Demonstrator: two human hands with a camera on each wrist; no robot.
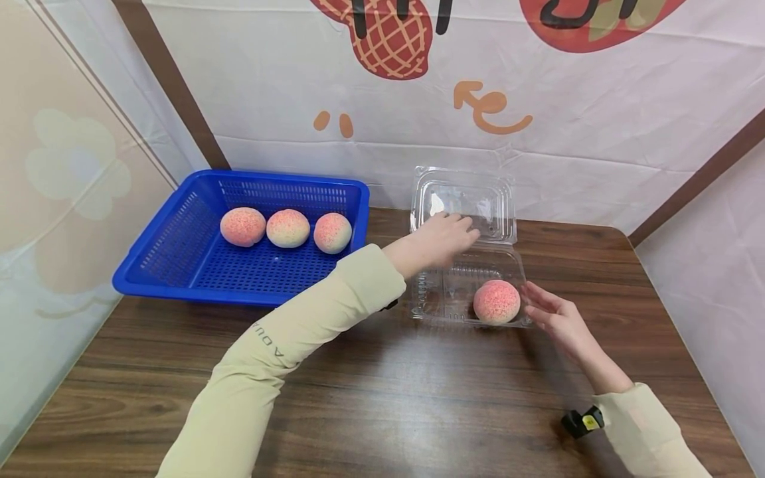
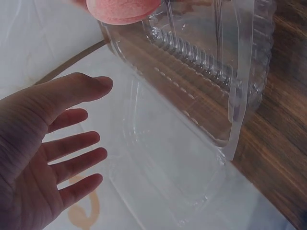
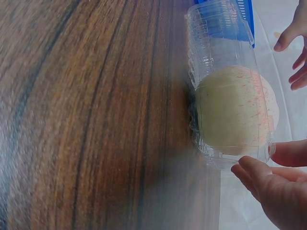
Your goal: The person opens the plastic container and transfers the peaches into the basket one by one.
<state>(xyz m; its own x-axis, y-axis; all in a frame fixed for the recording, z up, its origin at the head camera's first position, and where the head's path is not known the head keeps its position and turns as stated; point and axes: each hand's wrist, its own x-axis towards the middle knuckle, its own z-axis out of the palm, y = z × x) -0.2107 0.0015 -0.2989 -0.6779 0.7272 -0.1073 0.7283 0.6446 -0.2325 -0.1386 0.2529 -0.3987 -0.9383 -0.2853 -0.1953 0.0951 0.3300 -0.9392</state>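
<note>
A clear plastic clamshell box (image 1: 457, 292) stands unfolded on the table, its lid (image 1: 496, 199) tipped up at the back. One pink-and-cream peach (image 1: 497, 302) sits in the front right of its base. Above the box, near the lid, my left hand (image 1: 441, 240) hovers with fingers spread and nothing in them. The left wrist view shows that hand (image 2: 53, 139) apart from the plastic. My right hand (image 1: 558, 322) pinches the right edge of the base, the thumb on one side and fingertips (image 3: 247, 170) on the other, close beside the peach.
To the left stands a blue plastic basket (image 1: 239, 294) with three more peaches (image 1: 288, 228) in a row. A printed cloth (image 1: 574, 153) hangs right behind the wooden table (image 1: 418, 411). My left forearm crosses in front of the basket's right corner.
</note>
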